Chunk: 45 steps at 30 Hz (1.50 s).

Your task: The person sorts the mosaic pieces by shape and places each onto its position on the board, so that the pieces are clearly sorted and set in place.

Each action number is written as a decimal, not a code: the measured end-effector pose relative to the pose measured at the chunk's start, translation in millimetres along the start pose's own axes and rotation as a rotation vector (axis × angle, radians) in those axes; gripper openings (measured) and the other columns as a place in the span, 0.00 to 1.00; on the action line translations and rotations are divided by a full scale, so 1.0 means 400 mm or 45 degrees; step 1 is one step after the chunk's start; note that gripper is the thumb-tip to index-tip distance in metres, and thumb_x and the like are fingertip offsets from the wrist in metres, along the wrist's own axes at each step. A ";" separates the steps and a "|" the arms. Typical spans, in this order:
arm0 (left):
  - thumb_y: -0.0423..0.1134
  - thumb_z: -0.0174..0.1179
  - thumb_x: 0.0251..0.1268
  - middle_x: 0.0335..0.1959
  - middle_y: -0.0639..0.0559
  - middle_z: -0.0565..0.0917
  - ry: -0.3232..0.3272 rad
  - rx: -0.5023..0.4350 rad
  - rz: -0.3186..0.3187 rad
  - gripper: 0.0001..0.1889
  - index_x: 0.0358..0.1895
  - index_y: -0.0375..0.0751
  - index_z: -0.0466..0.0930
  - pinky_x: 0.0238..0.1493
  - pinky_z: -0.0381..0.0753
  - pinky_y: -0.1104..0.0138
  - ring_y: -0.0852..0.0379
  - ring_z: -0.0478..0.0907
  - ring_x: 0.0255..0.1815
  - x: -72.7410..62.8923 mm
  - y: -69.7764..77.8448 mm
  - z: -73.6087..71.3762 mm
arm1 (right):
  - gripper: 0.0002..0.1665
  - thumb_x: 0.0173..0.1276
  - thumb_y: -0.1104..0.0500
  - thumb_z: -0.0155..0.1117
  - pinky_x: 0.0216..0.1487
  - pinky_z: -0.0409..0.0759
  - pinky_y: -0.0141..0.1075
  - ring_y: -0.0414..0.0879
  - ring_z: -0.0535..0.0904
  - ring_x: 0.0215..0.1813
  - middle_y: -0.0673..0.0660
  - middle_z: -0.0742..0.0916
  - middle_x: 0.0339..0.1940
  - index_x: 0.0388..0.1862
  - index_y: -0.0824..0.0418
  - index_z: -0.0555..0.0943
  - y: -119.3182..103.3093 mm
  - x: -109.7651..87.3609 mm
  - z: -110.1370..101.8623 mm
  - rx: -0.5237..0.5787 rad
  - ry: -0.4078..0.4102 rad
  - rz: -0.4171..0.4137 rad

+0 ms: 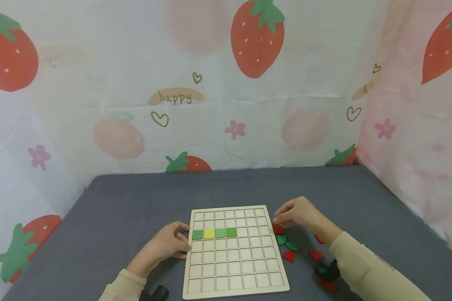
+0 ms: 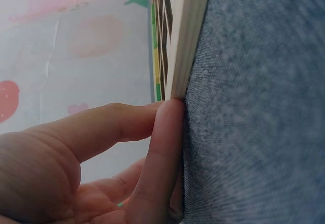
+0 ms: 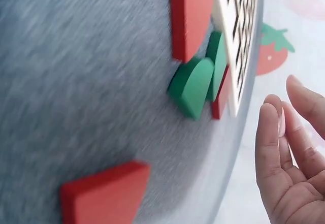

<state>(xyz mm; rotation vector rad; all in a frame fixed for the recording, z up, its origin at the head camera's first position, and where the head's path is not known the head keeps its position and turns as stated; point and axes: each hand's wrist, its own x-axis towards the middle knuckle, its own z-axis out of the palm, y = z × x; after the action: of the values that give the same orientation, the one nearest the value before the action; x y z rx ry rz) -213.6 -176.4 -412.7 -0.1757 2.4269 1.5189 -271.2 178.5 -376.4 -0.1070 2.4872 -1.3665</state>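
Note:
A pale wooden grid board (image 1: 233, 267) lies flat on the dark tabletop. Along its third row from the far edge runs a line of square tiles, green (image 1: 197, 234), yellow (image 1: 209, 233) and green again. My left hand (image 1: 169, 241) rests at the board's left side; in the left wrist view its fingertips (image 2: 169, 113) touch the board's edge. Raised just off the board's right side, my right hand (image 1: 299, 212) has bent, relaxed fingers with nothing visible between them. Below its fingertips lies a red piece (image 1: 278, 229), close to the board's edge.
Green curved pieces (image 1: 291, 246) and several red pieces (image 1: 316, 255) lie scattered right of the board. One red piece (image 1: 327, 285) is partly hidden by the black wrist device (image 1: 327, 271). A strawberry-print cloth (image 1: 218, 138) hangs behind the table.

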 end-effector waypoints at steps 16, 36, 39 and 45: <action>0.21 0.65 0.54 0.33 0.41 0.79 0.012 -0.008 -0.001 0.28 0.61 0.28 0.70 0.29 0.87 0.61 0.51 0.81 0.27 -0.007 0.006 0.002 | 0.15 0.59 0.63 0.74 0.39 0.89 0.39 0.44 0.86 0.32 0.57 0.91 0.34 0.42 0.72 0.86 0.056 0.004 -0.033 0.052 -0.020 0.094; 0.21 0.65 0.54 0.34 0.40 0.79 0.011 -0.009 0.013 0.28 0.61 0.28 0.70 0.29 0.87 0.61 0.52 0.81 0.27 -0.010 0.008 0.002 | 0.14 0.55 0.66 0.77 0.34 0.88 0.37 0.42 0.85 0.27 0.55 0.90 0.27 0.40 0.71 0.87 0.065 0.020 -0.012 0.022 -0.066 0.151; 0.21 0.65 0.54 0.34 0.40 0.79 0.013 -0.003 0.012 0.28 0.61 0.28 0.70 0.29 0.87 0.61 0.52 0.81 0.27 -0.011 0.009 0.003 | 0.14 0.54 0.66 0.77 0.34 0.88 0.38 0.43 0.84 0.27 0.55 0.89 0.27 0.39 0.71 0.87 0.067 0.019 -0.008 -0.004 -0.046 0.136; 0.21 0.65 0.54 0.34 0.40 0.79 0.013 -0.003 0.007 0.29 0.61 0.28 0.70 0.29 0.87 0.61 0.52 0.81 0.28 -0.007 0.006 0.004 | 0.12 0.52 0.67 0.78 0.34 0.89 0.39 0.43 0.85 0.28 0.56 0.89 0.29 0.36 0.70 0.87 0.064 0.012 0.001 -0.050 0.001 0.103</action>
<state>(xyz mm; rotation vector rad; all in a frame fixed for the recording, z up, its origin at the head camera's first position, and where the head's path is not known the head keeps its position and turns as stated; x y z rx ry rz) -211.3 -174.1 -410.4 -0.1775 2.4352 1.5270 -273.4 191.3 -399.0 -0.0136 2.4909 -1.2857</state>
